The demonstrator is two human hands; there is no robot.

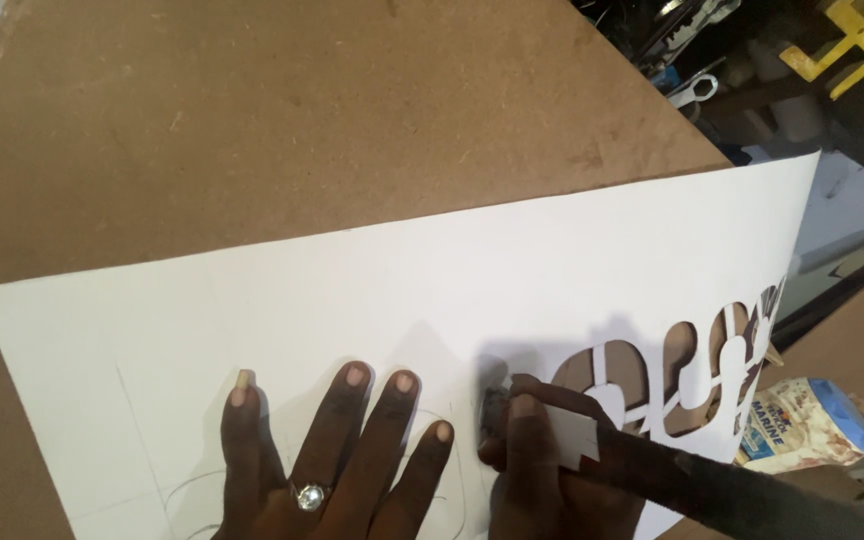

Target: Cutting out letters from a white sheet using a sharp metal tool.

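Left hand (pixel 327 450) is pressing flat, fingers spread, on the white sheet (pixel 402 270); right hand (pixel 542 450), just beside it, is gripping a cutting tool (pixel 494 400). A blade slip could nick the nearby fingertips or tear the sheet.

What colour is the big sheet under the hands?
White sheet, with cut-out shapes at its right; seen in the head view.

The white sheet (pixel 512 270) looked like matt, smooth card or foam board, pencil-marked. Beneath it, the brown board (pixel 282 110) appeared fibrous, dull and slightly flecked. On the left hand (pixel 332 450), resting on the sheet, a ring (pixel 310 496) gleamed like polished metal. Right of the sheet, a packet (pixel 802 425) looked glossy plastic.
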